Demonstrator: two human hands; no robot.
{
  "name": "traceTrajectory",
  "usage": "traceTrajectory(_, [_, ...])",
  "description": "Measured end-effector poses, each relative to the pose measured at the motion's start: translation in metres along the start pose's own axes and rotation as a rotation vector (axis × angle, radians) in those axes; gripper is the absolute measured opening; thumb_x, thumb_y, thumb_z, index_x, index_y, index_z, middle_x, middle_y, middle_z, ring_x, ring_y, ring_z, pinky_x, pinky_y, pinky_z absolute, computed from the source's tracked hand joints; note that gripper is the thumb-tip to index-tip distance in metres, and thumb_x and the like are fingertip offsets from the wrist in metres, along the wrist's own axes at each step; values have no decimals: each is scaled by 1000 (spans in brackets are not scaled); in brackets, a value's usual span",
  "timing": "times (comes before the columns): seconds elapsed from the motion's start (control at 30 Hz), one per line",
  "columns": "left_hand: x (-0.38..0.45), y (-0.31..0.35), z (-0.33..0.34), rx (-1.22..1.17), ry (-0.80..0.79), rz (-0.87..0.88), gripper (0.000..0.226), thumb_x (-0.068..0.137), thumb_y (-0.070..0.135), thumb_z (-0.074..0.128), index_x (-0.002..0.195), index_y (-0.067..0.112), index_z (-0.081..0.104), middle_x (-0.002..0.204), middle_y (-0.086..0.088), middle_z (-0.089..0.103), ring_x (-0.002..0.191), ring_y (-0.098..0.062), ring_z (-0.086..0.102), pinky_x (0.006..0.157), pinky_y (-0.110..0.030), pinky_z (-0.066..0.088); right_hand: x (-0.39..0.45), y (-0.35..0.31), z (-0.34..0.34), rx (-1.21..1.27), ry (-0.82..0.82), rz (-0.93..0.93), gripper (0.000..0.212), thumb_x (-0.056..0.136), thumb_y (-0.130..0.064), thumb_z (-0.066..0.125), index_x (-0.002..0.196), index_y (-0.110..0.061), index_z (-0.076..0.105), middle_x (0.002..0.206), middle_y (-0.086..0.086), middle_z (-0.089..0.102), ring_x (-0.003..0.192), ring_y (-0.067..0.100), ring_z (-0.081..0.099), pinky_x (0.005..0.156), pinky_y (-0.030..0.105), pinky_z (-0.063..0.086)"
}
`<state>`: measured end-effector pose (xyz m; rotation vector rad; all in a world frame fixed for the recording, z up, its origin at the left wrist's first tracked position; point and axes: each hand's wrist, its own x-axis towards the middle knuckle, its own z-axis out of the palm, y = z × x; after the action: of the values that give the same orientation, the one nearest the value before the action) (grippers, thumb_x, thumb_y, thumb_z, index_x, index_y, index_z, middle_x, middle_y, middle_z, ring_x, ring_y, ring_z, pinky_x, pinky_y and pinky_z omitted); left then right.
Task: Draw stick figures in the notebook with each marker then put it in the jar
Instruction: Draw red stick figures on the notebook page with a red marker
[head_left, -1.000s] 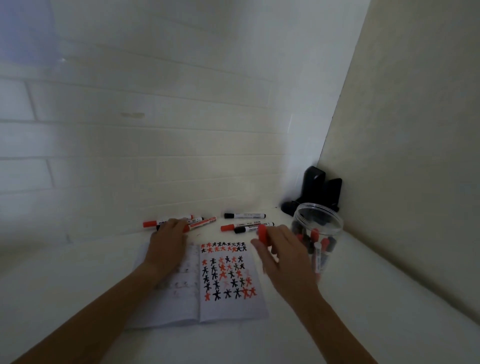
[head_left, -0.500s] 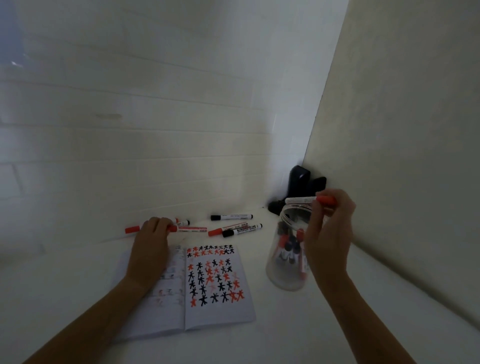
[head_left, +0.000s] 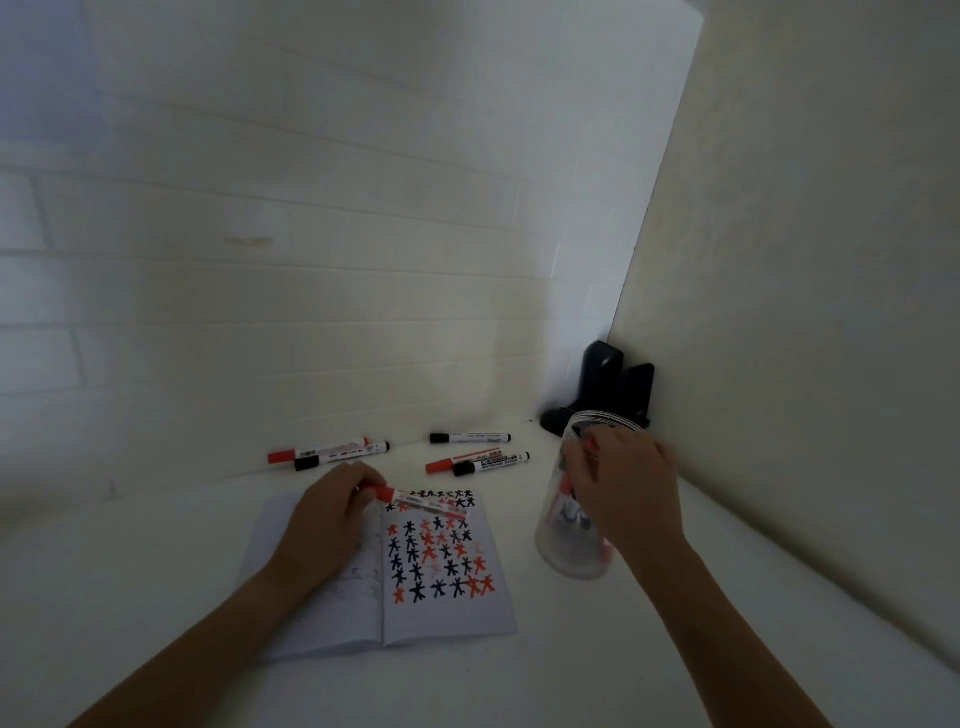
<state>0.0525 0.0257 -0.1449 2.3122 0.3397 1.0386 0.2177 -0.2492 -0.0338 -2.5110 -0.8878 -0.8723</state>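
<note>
The person's right hand (head_left: 623, 488) hovered at the mouth of a clear plastic jar (head_left: 561, 551), fingers curled downward over the rim; a red marker tip (head_left: 589, 442) showed just beneath the fingertips, but whether the hand gripped it or had let it go could not be told. The jar stood directly under that hand and held several markers upright. To the left, the left hand (head_left: 327, 525) pinched a red-capped white marker (head_left: 423, 503) between thumb and fingers. This marker lay nearly level, its long axis running from the left hand's fingertips rightward across the top of an open white notebook (head_left: 441, 618), toward the right hand. The notebook's right page, just beyond the left hand's knuckles, carried rows of red and black stick figures (head_left: 441, 558). Past the left hand, against the wall, lay four more loose markers (head_left: 478, 462), red and black, all roughly sideways. By this reading, the left-hand marker was next for drawing, and the right hand was nearer the jar.
</note>
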Motion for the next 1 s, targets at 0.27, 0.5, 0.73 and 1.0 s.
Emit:
traceTrajectory(0.27, [-20,17,-4,-53,-76,83,32,103,32,39,96,15,65,88,7,65,81,-9,61,74,-34,52,-49,-63,31,319,210,-362,24,94,-22,50,113,-13,63,115,6,65,108,19,59,91,41,54])
traceTrajectory(0.5, [-22,20,-2,-71,-198,209,34,100,39,38,94,21,66,88,12,65,81,-2,59,74,-23,48,-90,-93,85,350,-195,-456,34,95,-41,58,116,-15,67,110,0,66,100,18,61,83,32,53])
traceTrajectory(0.73, [-23,17,7,169,-327,316,29,105,46,29,108,35,55,97,26,53,91,6,47,89,-19,30,-90,-95,98,352,-155,-443,16,94,-15,60,106,-9,70,90,3,70,72,18,66,60,25,55])
traceTrajectory(1.0, [-19,15,15,232,-401,325,23,105,43,25,98,44,47,84,26,46,82,6,40,86,-21,24,-91,-90,99,325,-287,-396,62,102,-52,18,139,-20,57,109,0,73,82,23,71,66,38,57])
